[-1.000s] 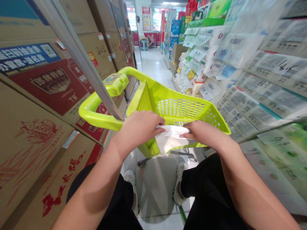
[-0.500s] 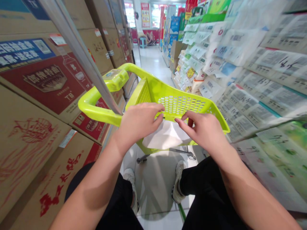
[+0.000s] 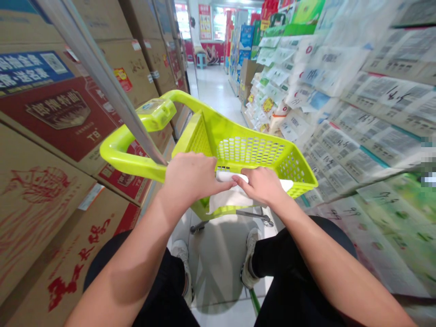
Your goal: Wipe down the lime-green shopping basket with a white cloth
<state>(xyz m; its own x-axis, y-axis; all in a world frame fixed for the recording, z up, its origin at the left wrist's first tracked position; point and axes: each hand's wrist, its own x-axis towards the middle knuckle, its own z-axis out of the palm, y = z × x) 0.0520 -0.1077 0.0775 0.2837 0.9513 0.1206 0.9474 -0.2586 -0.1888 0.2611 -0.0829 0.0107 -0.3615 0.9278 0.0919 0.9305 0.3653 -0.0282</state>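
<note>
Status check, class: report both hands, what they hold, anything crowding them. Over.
Left hand and right hand both grip white sheet, over green cart's near rim. Metal post close beside left hand.

Narrow aisle floor [image 3: 218, 93] open ahead beyond green basket [image 3: 204, 119], stacked cartons [image 3: 51, 136] and slanting metal post [image 3: 102, 81] close on left, shelved packs [image 3: 357, 113] crowding right

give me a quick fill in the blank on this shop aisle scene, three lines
1. The left hand and right hand both touch a ____ cloth.
2. The shopping cart under the cloth is lime ____.
3. The cardboard boxes stand on the person's ____ side.
Missing words: white; green; left
</note>
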